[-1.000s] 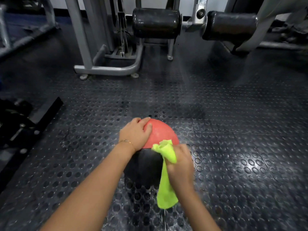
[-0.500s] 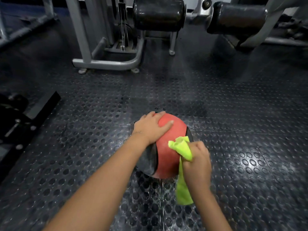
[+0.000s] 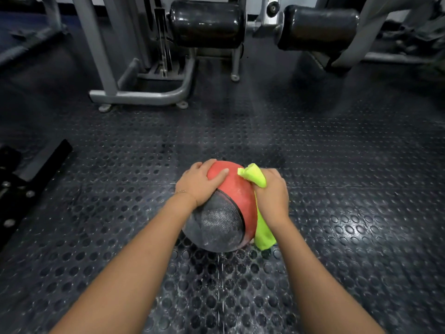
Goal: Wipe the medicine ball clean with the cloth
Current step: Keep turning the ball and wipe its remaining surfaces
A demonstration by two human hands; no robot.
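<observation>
A red and black medicine ball (image 3: 224,213) rests on the studded rubber floor in front of me. My left hand (image 3: 199,184) lies flat on its upper left side, fingers spread over the red panel, steadying it. My right hand (image 3: 272,196) grips a bright yellow-green cloth (image 3: 254,177) and presses it against the ball's right side. One end of the cloth sticks up above my fist; the other hangs down by the ball's lower right. The black textured panel faces me.
A grey gym machine frame (image 3: 144,95) stands on the floor beyond the ball, with two black padded rollers (image 3: 207,22) above it. Dark equipment parts (image 3: 26,179) lie at the left. Black studded rubber flooring (image 3: 349,213) spreads around the ball.
The ball has turned so the black panel faces me more. My right hand with the cloth has moved up and around to the ball's right side. My left hand stays on top.
</observation>
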